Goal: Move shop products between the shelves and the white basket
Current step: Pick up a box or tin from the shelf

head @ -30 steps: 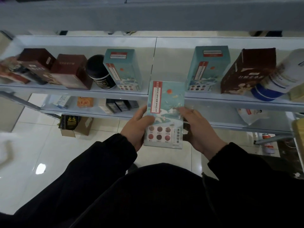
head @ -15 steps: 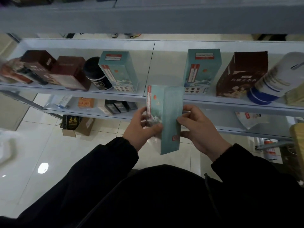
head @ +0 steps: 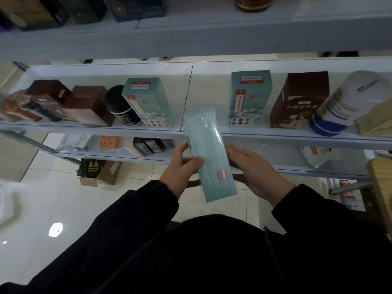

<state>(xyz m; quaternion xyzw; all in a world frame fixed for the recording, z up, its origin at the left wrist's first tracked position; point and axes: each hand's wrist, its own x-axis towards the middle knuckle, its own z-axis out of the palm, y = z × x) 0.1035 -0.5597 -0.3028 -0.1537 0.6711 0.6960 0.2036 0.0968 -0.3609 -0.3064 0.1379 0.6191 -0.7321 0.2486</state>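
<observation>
I hold a tall teal product box (head: 209,153) in front of the middle shelf (head: 275,135), its plain narrow side with a small red-and-white sticker facing me. My left hand (head: 180,168) grips its left edge, thumb across the face. My right hand (head: 254,170) holds the right edge with fingers behind the box. Two matching teal boxes stand on the shelf, one to the left (head: 148,101) and one to the right (head: 249,98) of an open gap. A blurred white shape at the far left edge may be the basket (head: 8,200).
Brown boxes (head: 89,105), a black canister (head: 122,108), a dark red box (head: 299,100) and a tipped white-and-blue tub (head: 339,107) share the middle shelf. Small packs sit on the lower shelf (head: 148,145). A cardboard box (head: 99,171) lies on the tiled floor.
I have turned the teal box in my hands from its printed front to its plain narrow side, and raised it slightly toward the shelf gap. The camera has tilted up, showing an upper shelf.
</observation>
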